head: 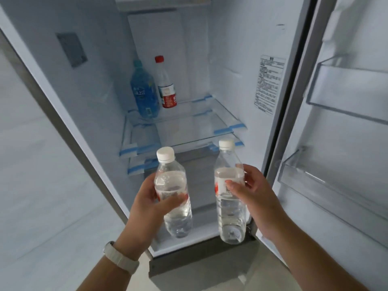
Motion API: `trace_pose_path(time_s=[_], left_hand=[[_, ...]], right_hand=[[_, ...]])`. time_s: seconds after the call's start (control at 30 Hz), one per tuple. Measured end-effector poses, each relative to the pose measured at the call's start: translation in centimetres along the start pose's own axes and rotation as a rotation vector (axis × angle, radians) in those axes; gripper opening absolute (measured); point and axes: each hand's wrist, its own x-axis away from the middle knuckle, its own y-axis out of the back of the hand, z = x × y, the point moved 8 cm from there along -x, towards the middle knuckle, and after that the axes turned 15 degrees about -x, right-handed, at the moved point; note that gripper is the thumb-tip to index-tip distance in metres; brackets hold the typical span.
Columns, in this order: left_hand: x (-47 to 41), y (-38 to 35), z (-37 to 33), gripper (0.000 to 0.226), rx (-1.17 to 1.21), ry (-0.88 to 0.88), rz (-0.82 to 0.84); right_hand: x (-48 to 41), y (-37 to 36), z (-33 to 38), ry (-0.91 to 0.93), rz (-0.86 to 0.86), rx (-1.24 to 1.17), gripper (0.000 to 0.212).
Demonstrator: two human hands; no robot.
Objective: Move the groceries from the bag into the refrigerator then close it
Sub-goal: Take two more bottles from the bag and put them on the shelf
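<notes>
Refrigerator (231,49) wide open, and on its upper glass shelf (189,114) two bottles stand upright at the back left: a blue bottle (144,91) and, just beside it, a red-capped bottle (165,87) with a red and white label. The lower shelves carry blue tape at their corners. The door (357,154) is swung out at right, with clear door bins (346,89) on it. There's pale wall (31,164) at left and grey floor (210,276) below. Out front, the left grip (147,198), with a white wristband (120,258) on its wrist, wraps round the left clear bottle (178,219), white cap up, holding clear liquid. The right grip (252,192) clasps the right clear bottle (230,217) at its label. Both are held before the opening, short of the shelves.
</notes>
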Motion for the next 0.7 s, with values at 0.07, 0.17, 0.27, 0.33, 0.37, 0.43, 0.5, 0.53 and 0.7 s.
trace_pose_path(time_s=[0.07, 0.17, 0.27, 0.33, 0.37, 0.43, 0.5, 0.53, 0.7], left_hand=[[-0.5, 0.5, -1.8, 0.054, 0.0, -0.029, -0.041], [-1.0, 1.4, -4.4, 0.053, -0.019, -0.072, -0.083], [-2.0, 2.7, -6.4, 0.055, -0.057, -0.114, -0.124], [-3.0, 3.5, -7.2, 0.057, -0.058, -0.127, -0.154], [-3.6, 3.9, -7.5, 0.058, -0.049, -0.129, -0.169], [-5.0, 4.8, -7.9, 0.059, -0.036, -0.134, -0.19], [-6.5, 5.7, -8.3, 0.058, -0.03, -0.145, -0.215], [-7.3, 6.1, -8.4, 0.058, -0.027, -0.151, -0.225], [-11.6, 7.6, -8.7, 0.048, 0.019, -0.182, -0.285]], right_hand=[[-1.5, -0.5, 1.0, 0.004, 0.061, -0.004, 0.054], [-3.6, -1.7, 2.4, 0.02, 0.119, -0.033, 0.059], [-5.8, -3.5, 3.7, 0.069, 0.161, -0.046, 0.06], [-7.2, -4.9, 4.6, 0.107, 0.187, -0.049, 0.06], [-7.9, -5.7, 5.1, 0.122, 0.203, -0.049, 0.06], [-9.2, -7.3, 5.8, 0.142, 0.226, -0.049, 0.059], [-10.6, -9.0, 6.5, 0.169, 0.25, -0.036, 0.058], [-11.3, -9.8, 6.9, 0.187, 0.257, -0.026, 0.058], [-14.9, -12.6, 8.5, 0.288, 0.223, 0.028, 0.051]])
